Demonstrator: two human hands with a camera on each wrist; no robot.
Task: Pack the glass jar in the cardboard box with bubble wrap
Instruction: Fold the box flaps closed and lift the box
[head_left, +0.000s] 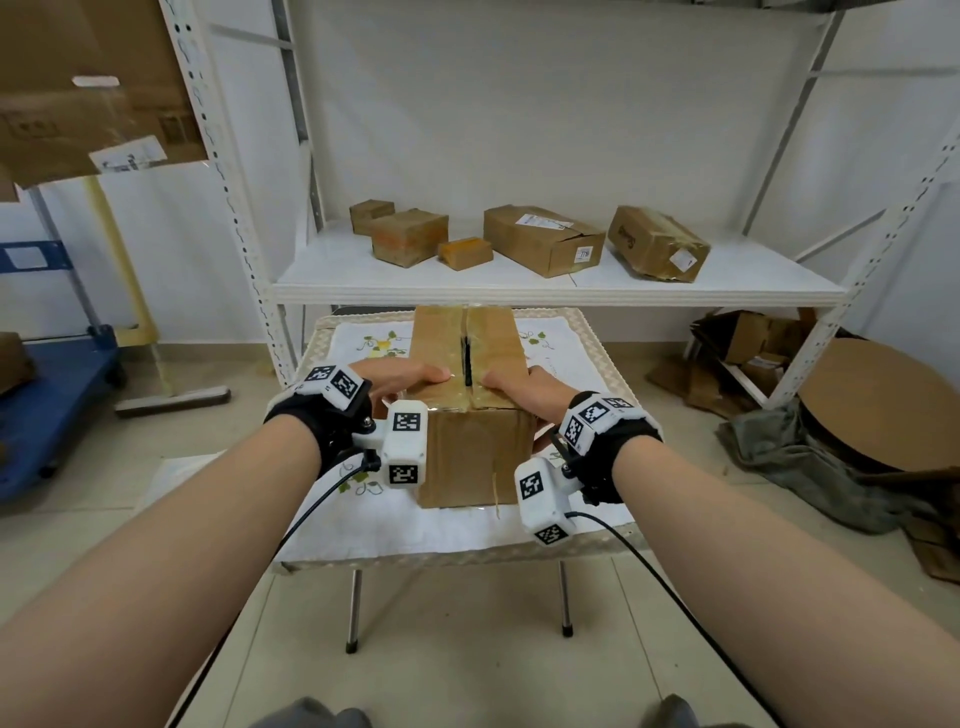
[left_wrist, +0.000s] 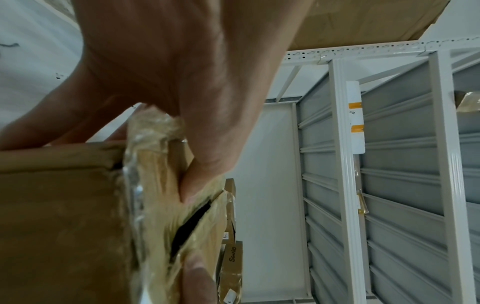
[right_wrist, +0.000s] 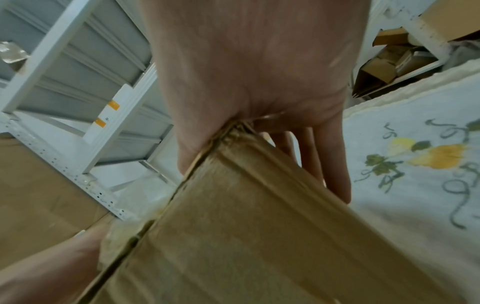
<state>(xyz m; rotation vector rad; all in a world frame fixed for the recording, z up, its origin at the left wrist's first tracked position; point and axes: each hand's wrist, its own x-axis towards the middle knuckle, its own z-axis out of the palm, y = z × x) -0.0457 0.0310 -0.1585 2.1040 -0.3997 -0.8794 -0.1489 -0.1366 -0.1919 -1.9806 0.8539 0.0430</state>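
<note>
Both my forearms reach forward. My left hand (head_left: 400, 376) lies flat on the near end of the box (head_left: 475, 457), with its fingers (head_left: 431, 373) straight and together, pointing at the middle seam. My right hand (head_left: 524, 389) straddles the right top edge, thumb above, fingers straight down the side. The box sits on the desk (head_left: 457, 564), flaps down, its long axis running away from me toward the shelf (head_left: 519, 288).

Head view: high, facing down-forward, mid distance. Wrist views: very close, flanking; all share brown taped cardboard box (head_left: 470, 452).
</note>
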